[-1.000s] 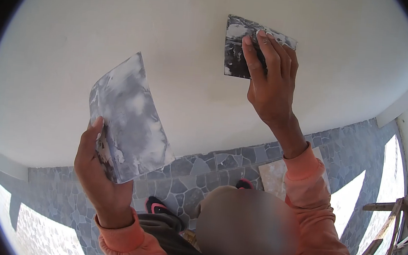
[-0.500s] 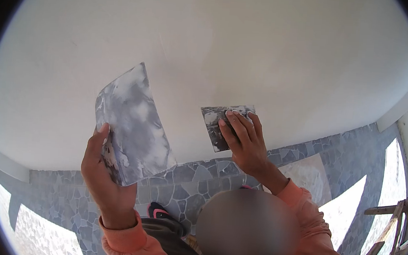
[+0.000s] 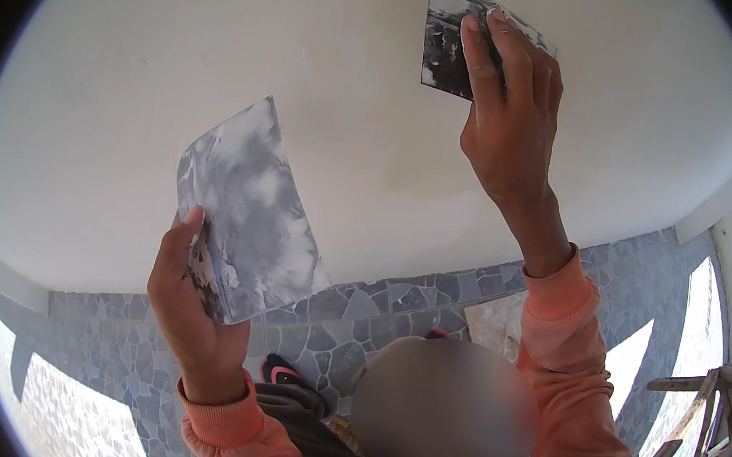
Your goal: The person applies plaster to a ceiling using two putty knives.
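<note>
On the left, my left hand (image 3: 193,309) grips the lower left edge of a large, slightly curved grey plate (image 3: 250,210) smeared with white paste. My right hand (image 3: 515,111) is raised at the upper right, its fingers wrapped over a smaller dark plate (image 3: 449,40) with white smears. This smaller plate lies at or very near the pale wall (image 3: 366,124); whether it touches along its whole edge I cannot tell. A gap of wall separates the two plates.
Grey stone-patterned floor (image 3: 331,334) runs along the wall's foot. A pale slab (image 3: 495,322) lies near my right sleeve. A wooden frame (image 3: 701,423) stands at the lower right. My shoe (image 3: 284,374) shows below; a blurred round patch hides the lower middle.
My right hand has moved up and to the right with the smaller plate, which has also turned. My left hand and the large plate have shifted only slightly.
</note>
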A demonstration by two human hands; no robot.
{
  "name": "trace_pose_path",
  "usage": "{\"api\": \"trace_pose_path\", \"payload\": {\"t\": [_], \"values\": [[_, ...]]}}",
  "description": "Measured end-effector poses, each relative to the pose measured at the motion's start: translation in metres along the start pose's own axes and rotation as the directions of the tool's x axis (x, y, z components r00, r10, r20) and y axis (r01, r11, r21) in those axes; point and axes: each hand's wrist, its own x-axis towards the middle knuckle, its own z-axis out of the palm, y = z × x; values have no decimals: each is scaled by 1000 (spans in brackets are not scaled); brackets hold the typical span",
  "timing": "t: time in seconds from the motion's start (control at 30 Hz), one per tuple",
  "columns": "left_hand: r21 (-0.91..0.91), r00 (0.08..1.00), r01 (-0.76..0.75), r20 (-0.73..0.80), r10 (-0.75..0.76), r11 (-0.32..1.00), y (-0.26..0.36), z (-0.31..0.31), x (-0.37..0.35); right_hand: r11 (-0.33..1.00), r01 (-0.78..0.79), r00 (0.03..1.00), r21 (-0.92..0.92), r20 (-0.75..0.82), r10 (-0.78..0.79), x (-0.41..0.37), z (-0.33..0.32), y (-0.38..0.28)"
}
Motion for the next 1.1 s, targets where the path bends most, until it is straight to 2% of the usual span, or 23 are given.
{"api": "trace_pose_path", "payload": {"t": [0.13,0.2,0.23,0.3,0.33,0.4,0.43,0.5,0.53,0.6,0.63,0.67,0.7,0.73,0.8,0.87,0.97,1.1], "values": [[93,998,-65,6,64,994,-2,-7,3,1000,-26,992,-2,120,26,-61,15,-37],[340,964,-266,87,252,902,-9,-18,6,999,-42,988,15,150,39,-99,28,-57],[521,907,-418,189,376,744,-15,-26,8,998,-54,985,35,166,48,-116,32,-66],[536,902,-427,197,384,728,-15,-26,8,997,-41,979,63,201,27,-153,41,-85],[377,957,-291,98,274,879,-9,-18,6,997,-35,976,75,217,18,-169,43,-93],[150,992,-126,19,124,981,-5,-12,5,989,-58,962,136,273,18,-201,43,-107],[115,994,-109,16,108,987,-4,-11,4,984,-70,954,164,299,18,-206,36,-112],[355,963,-270,95,253,895,-4,-16,4,960,-119,927,253,374,17,-209,15,-116],[577,898,-434,219,381,692,-7,-24,7,946,-142,913,292,407,11,-203,3,-115],[669,828,-544,329,454,506,-11,-30,9,917,-153,915,367,403,-8,-180,-20,-108],[608,845,-525,291,448,595,-12,-28,9,910,-152,921,386,390,-12,-161,-33,-101],[513,894,-446,221,389,733,-11,-26,7,900,-152,924,407,382,-17,-142,-47,-96],[395,934,-358,148,326,846,-10,-23,5,915,-143,952,378,305,23,-117,-54,-84],[216,980,-196,71,185,957,-2,-15,2,929,-139,972,342,227,61,-89,-53,-66],[-3,999,-14,38,14,1000,2,-5,0,952,-132,991,277,42,126,-39,-47,-31],[-32,998,6,56,-5,999,2,-1,-2,978,-161,985,135,-41,168,-8,-36,-2],[-41,998,3,67,-1,999,2,0,-1,983,-164,984,85,-54,169,19,-20,8],[3,998,-23,55,23,1000,0,-4,2,996,-85,996,30,-7,85,6,-2,-14]]}}
